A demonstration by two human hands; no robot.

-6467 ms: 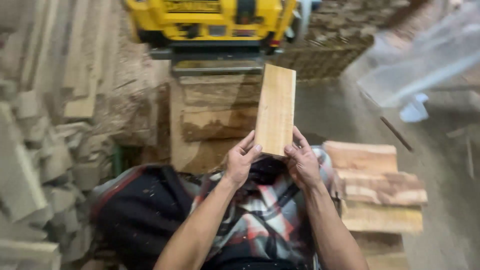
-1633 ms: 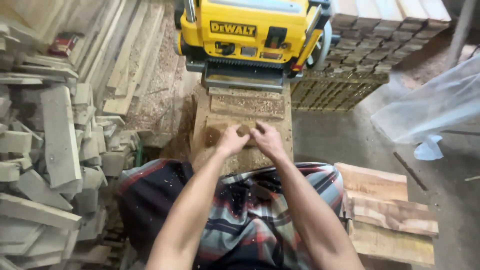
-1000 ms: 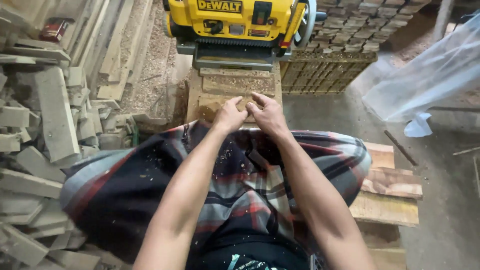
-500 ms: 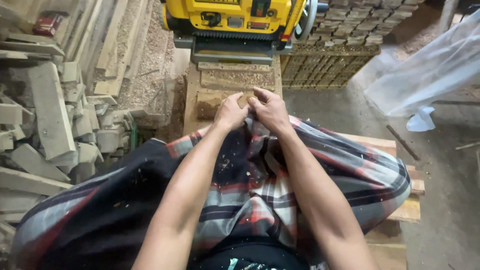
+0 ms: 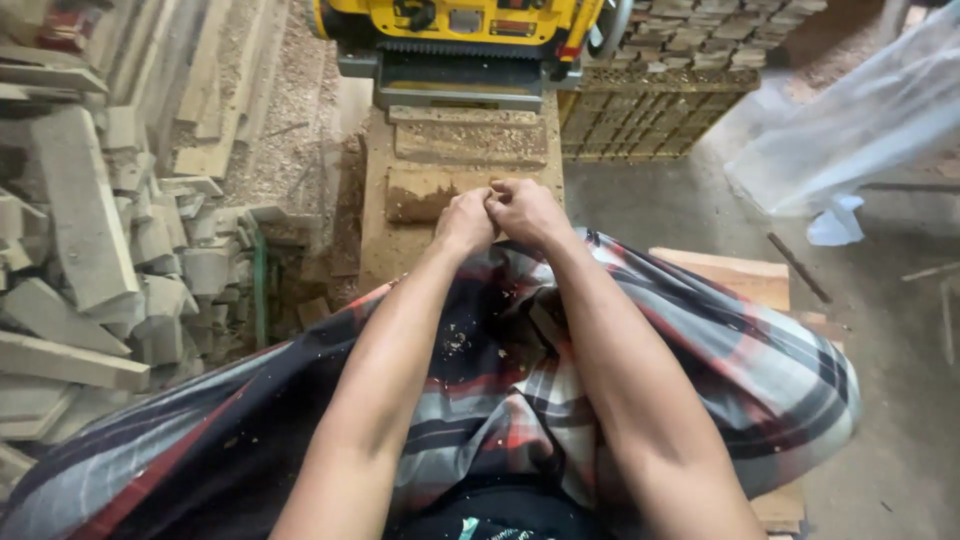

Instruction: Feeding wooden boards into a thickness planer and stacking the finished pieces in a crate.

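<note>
My left hand [image 5: 465,220] and my right hand [image 5: 527,210] are pressed together in front of me, fingers closed on the front edge of the plaid cloth [image 5: 690,350] that covers my lap. Wood shavings dot the cloth between my forearms. Just beyond my knuckles stands a sawdust-covered wooden stand [image 5: 455,150] with a small board lying on it. At the stand's far end sits a yellow thickness planer [image 5: 460,30]. Neither hand holds any wood.
A heap of grey scrap offcuts [image 5: 90,250] fills the left side, with long boards and sawdust behind it. Stacked planks [image 5: 735,275] lie by my right knee. Piled wooden blocks [image 5: 680,60] and a clear plastic sheet [image 5: 870,110] are at the back right.
Earlier both hands held a board upright in front of the planer. Since then they came down to the stand and drew back toward my lap, closing on the cloth edge.
</note>
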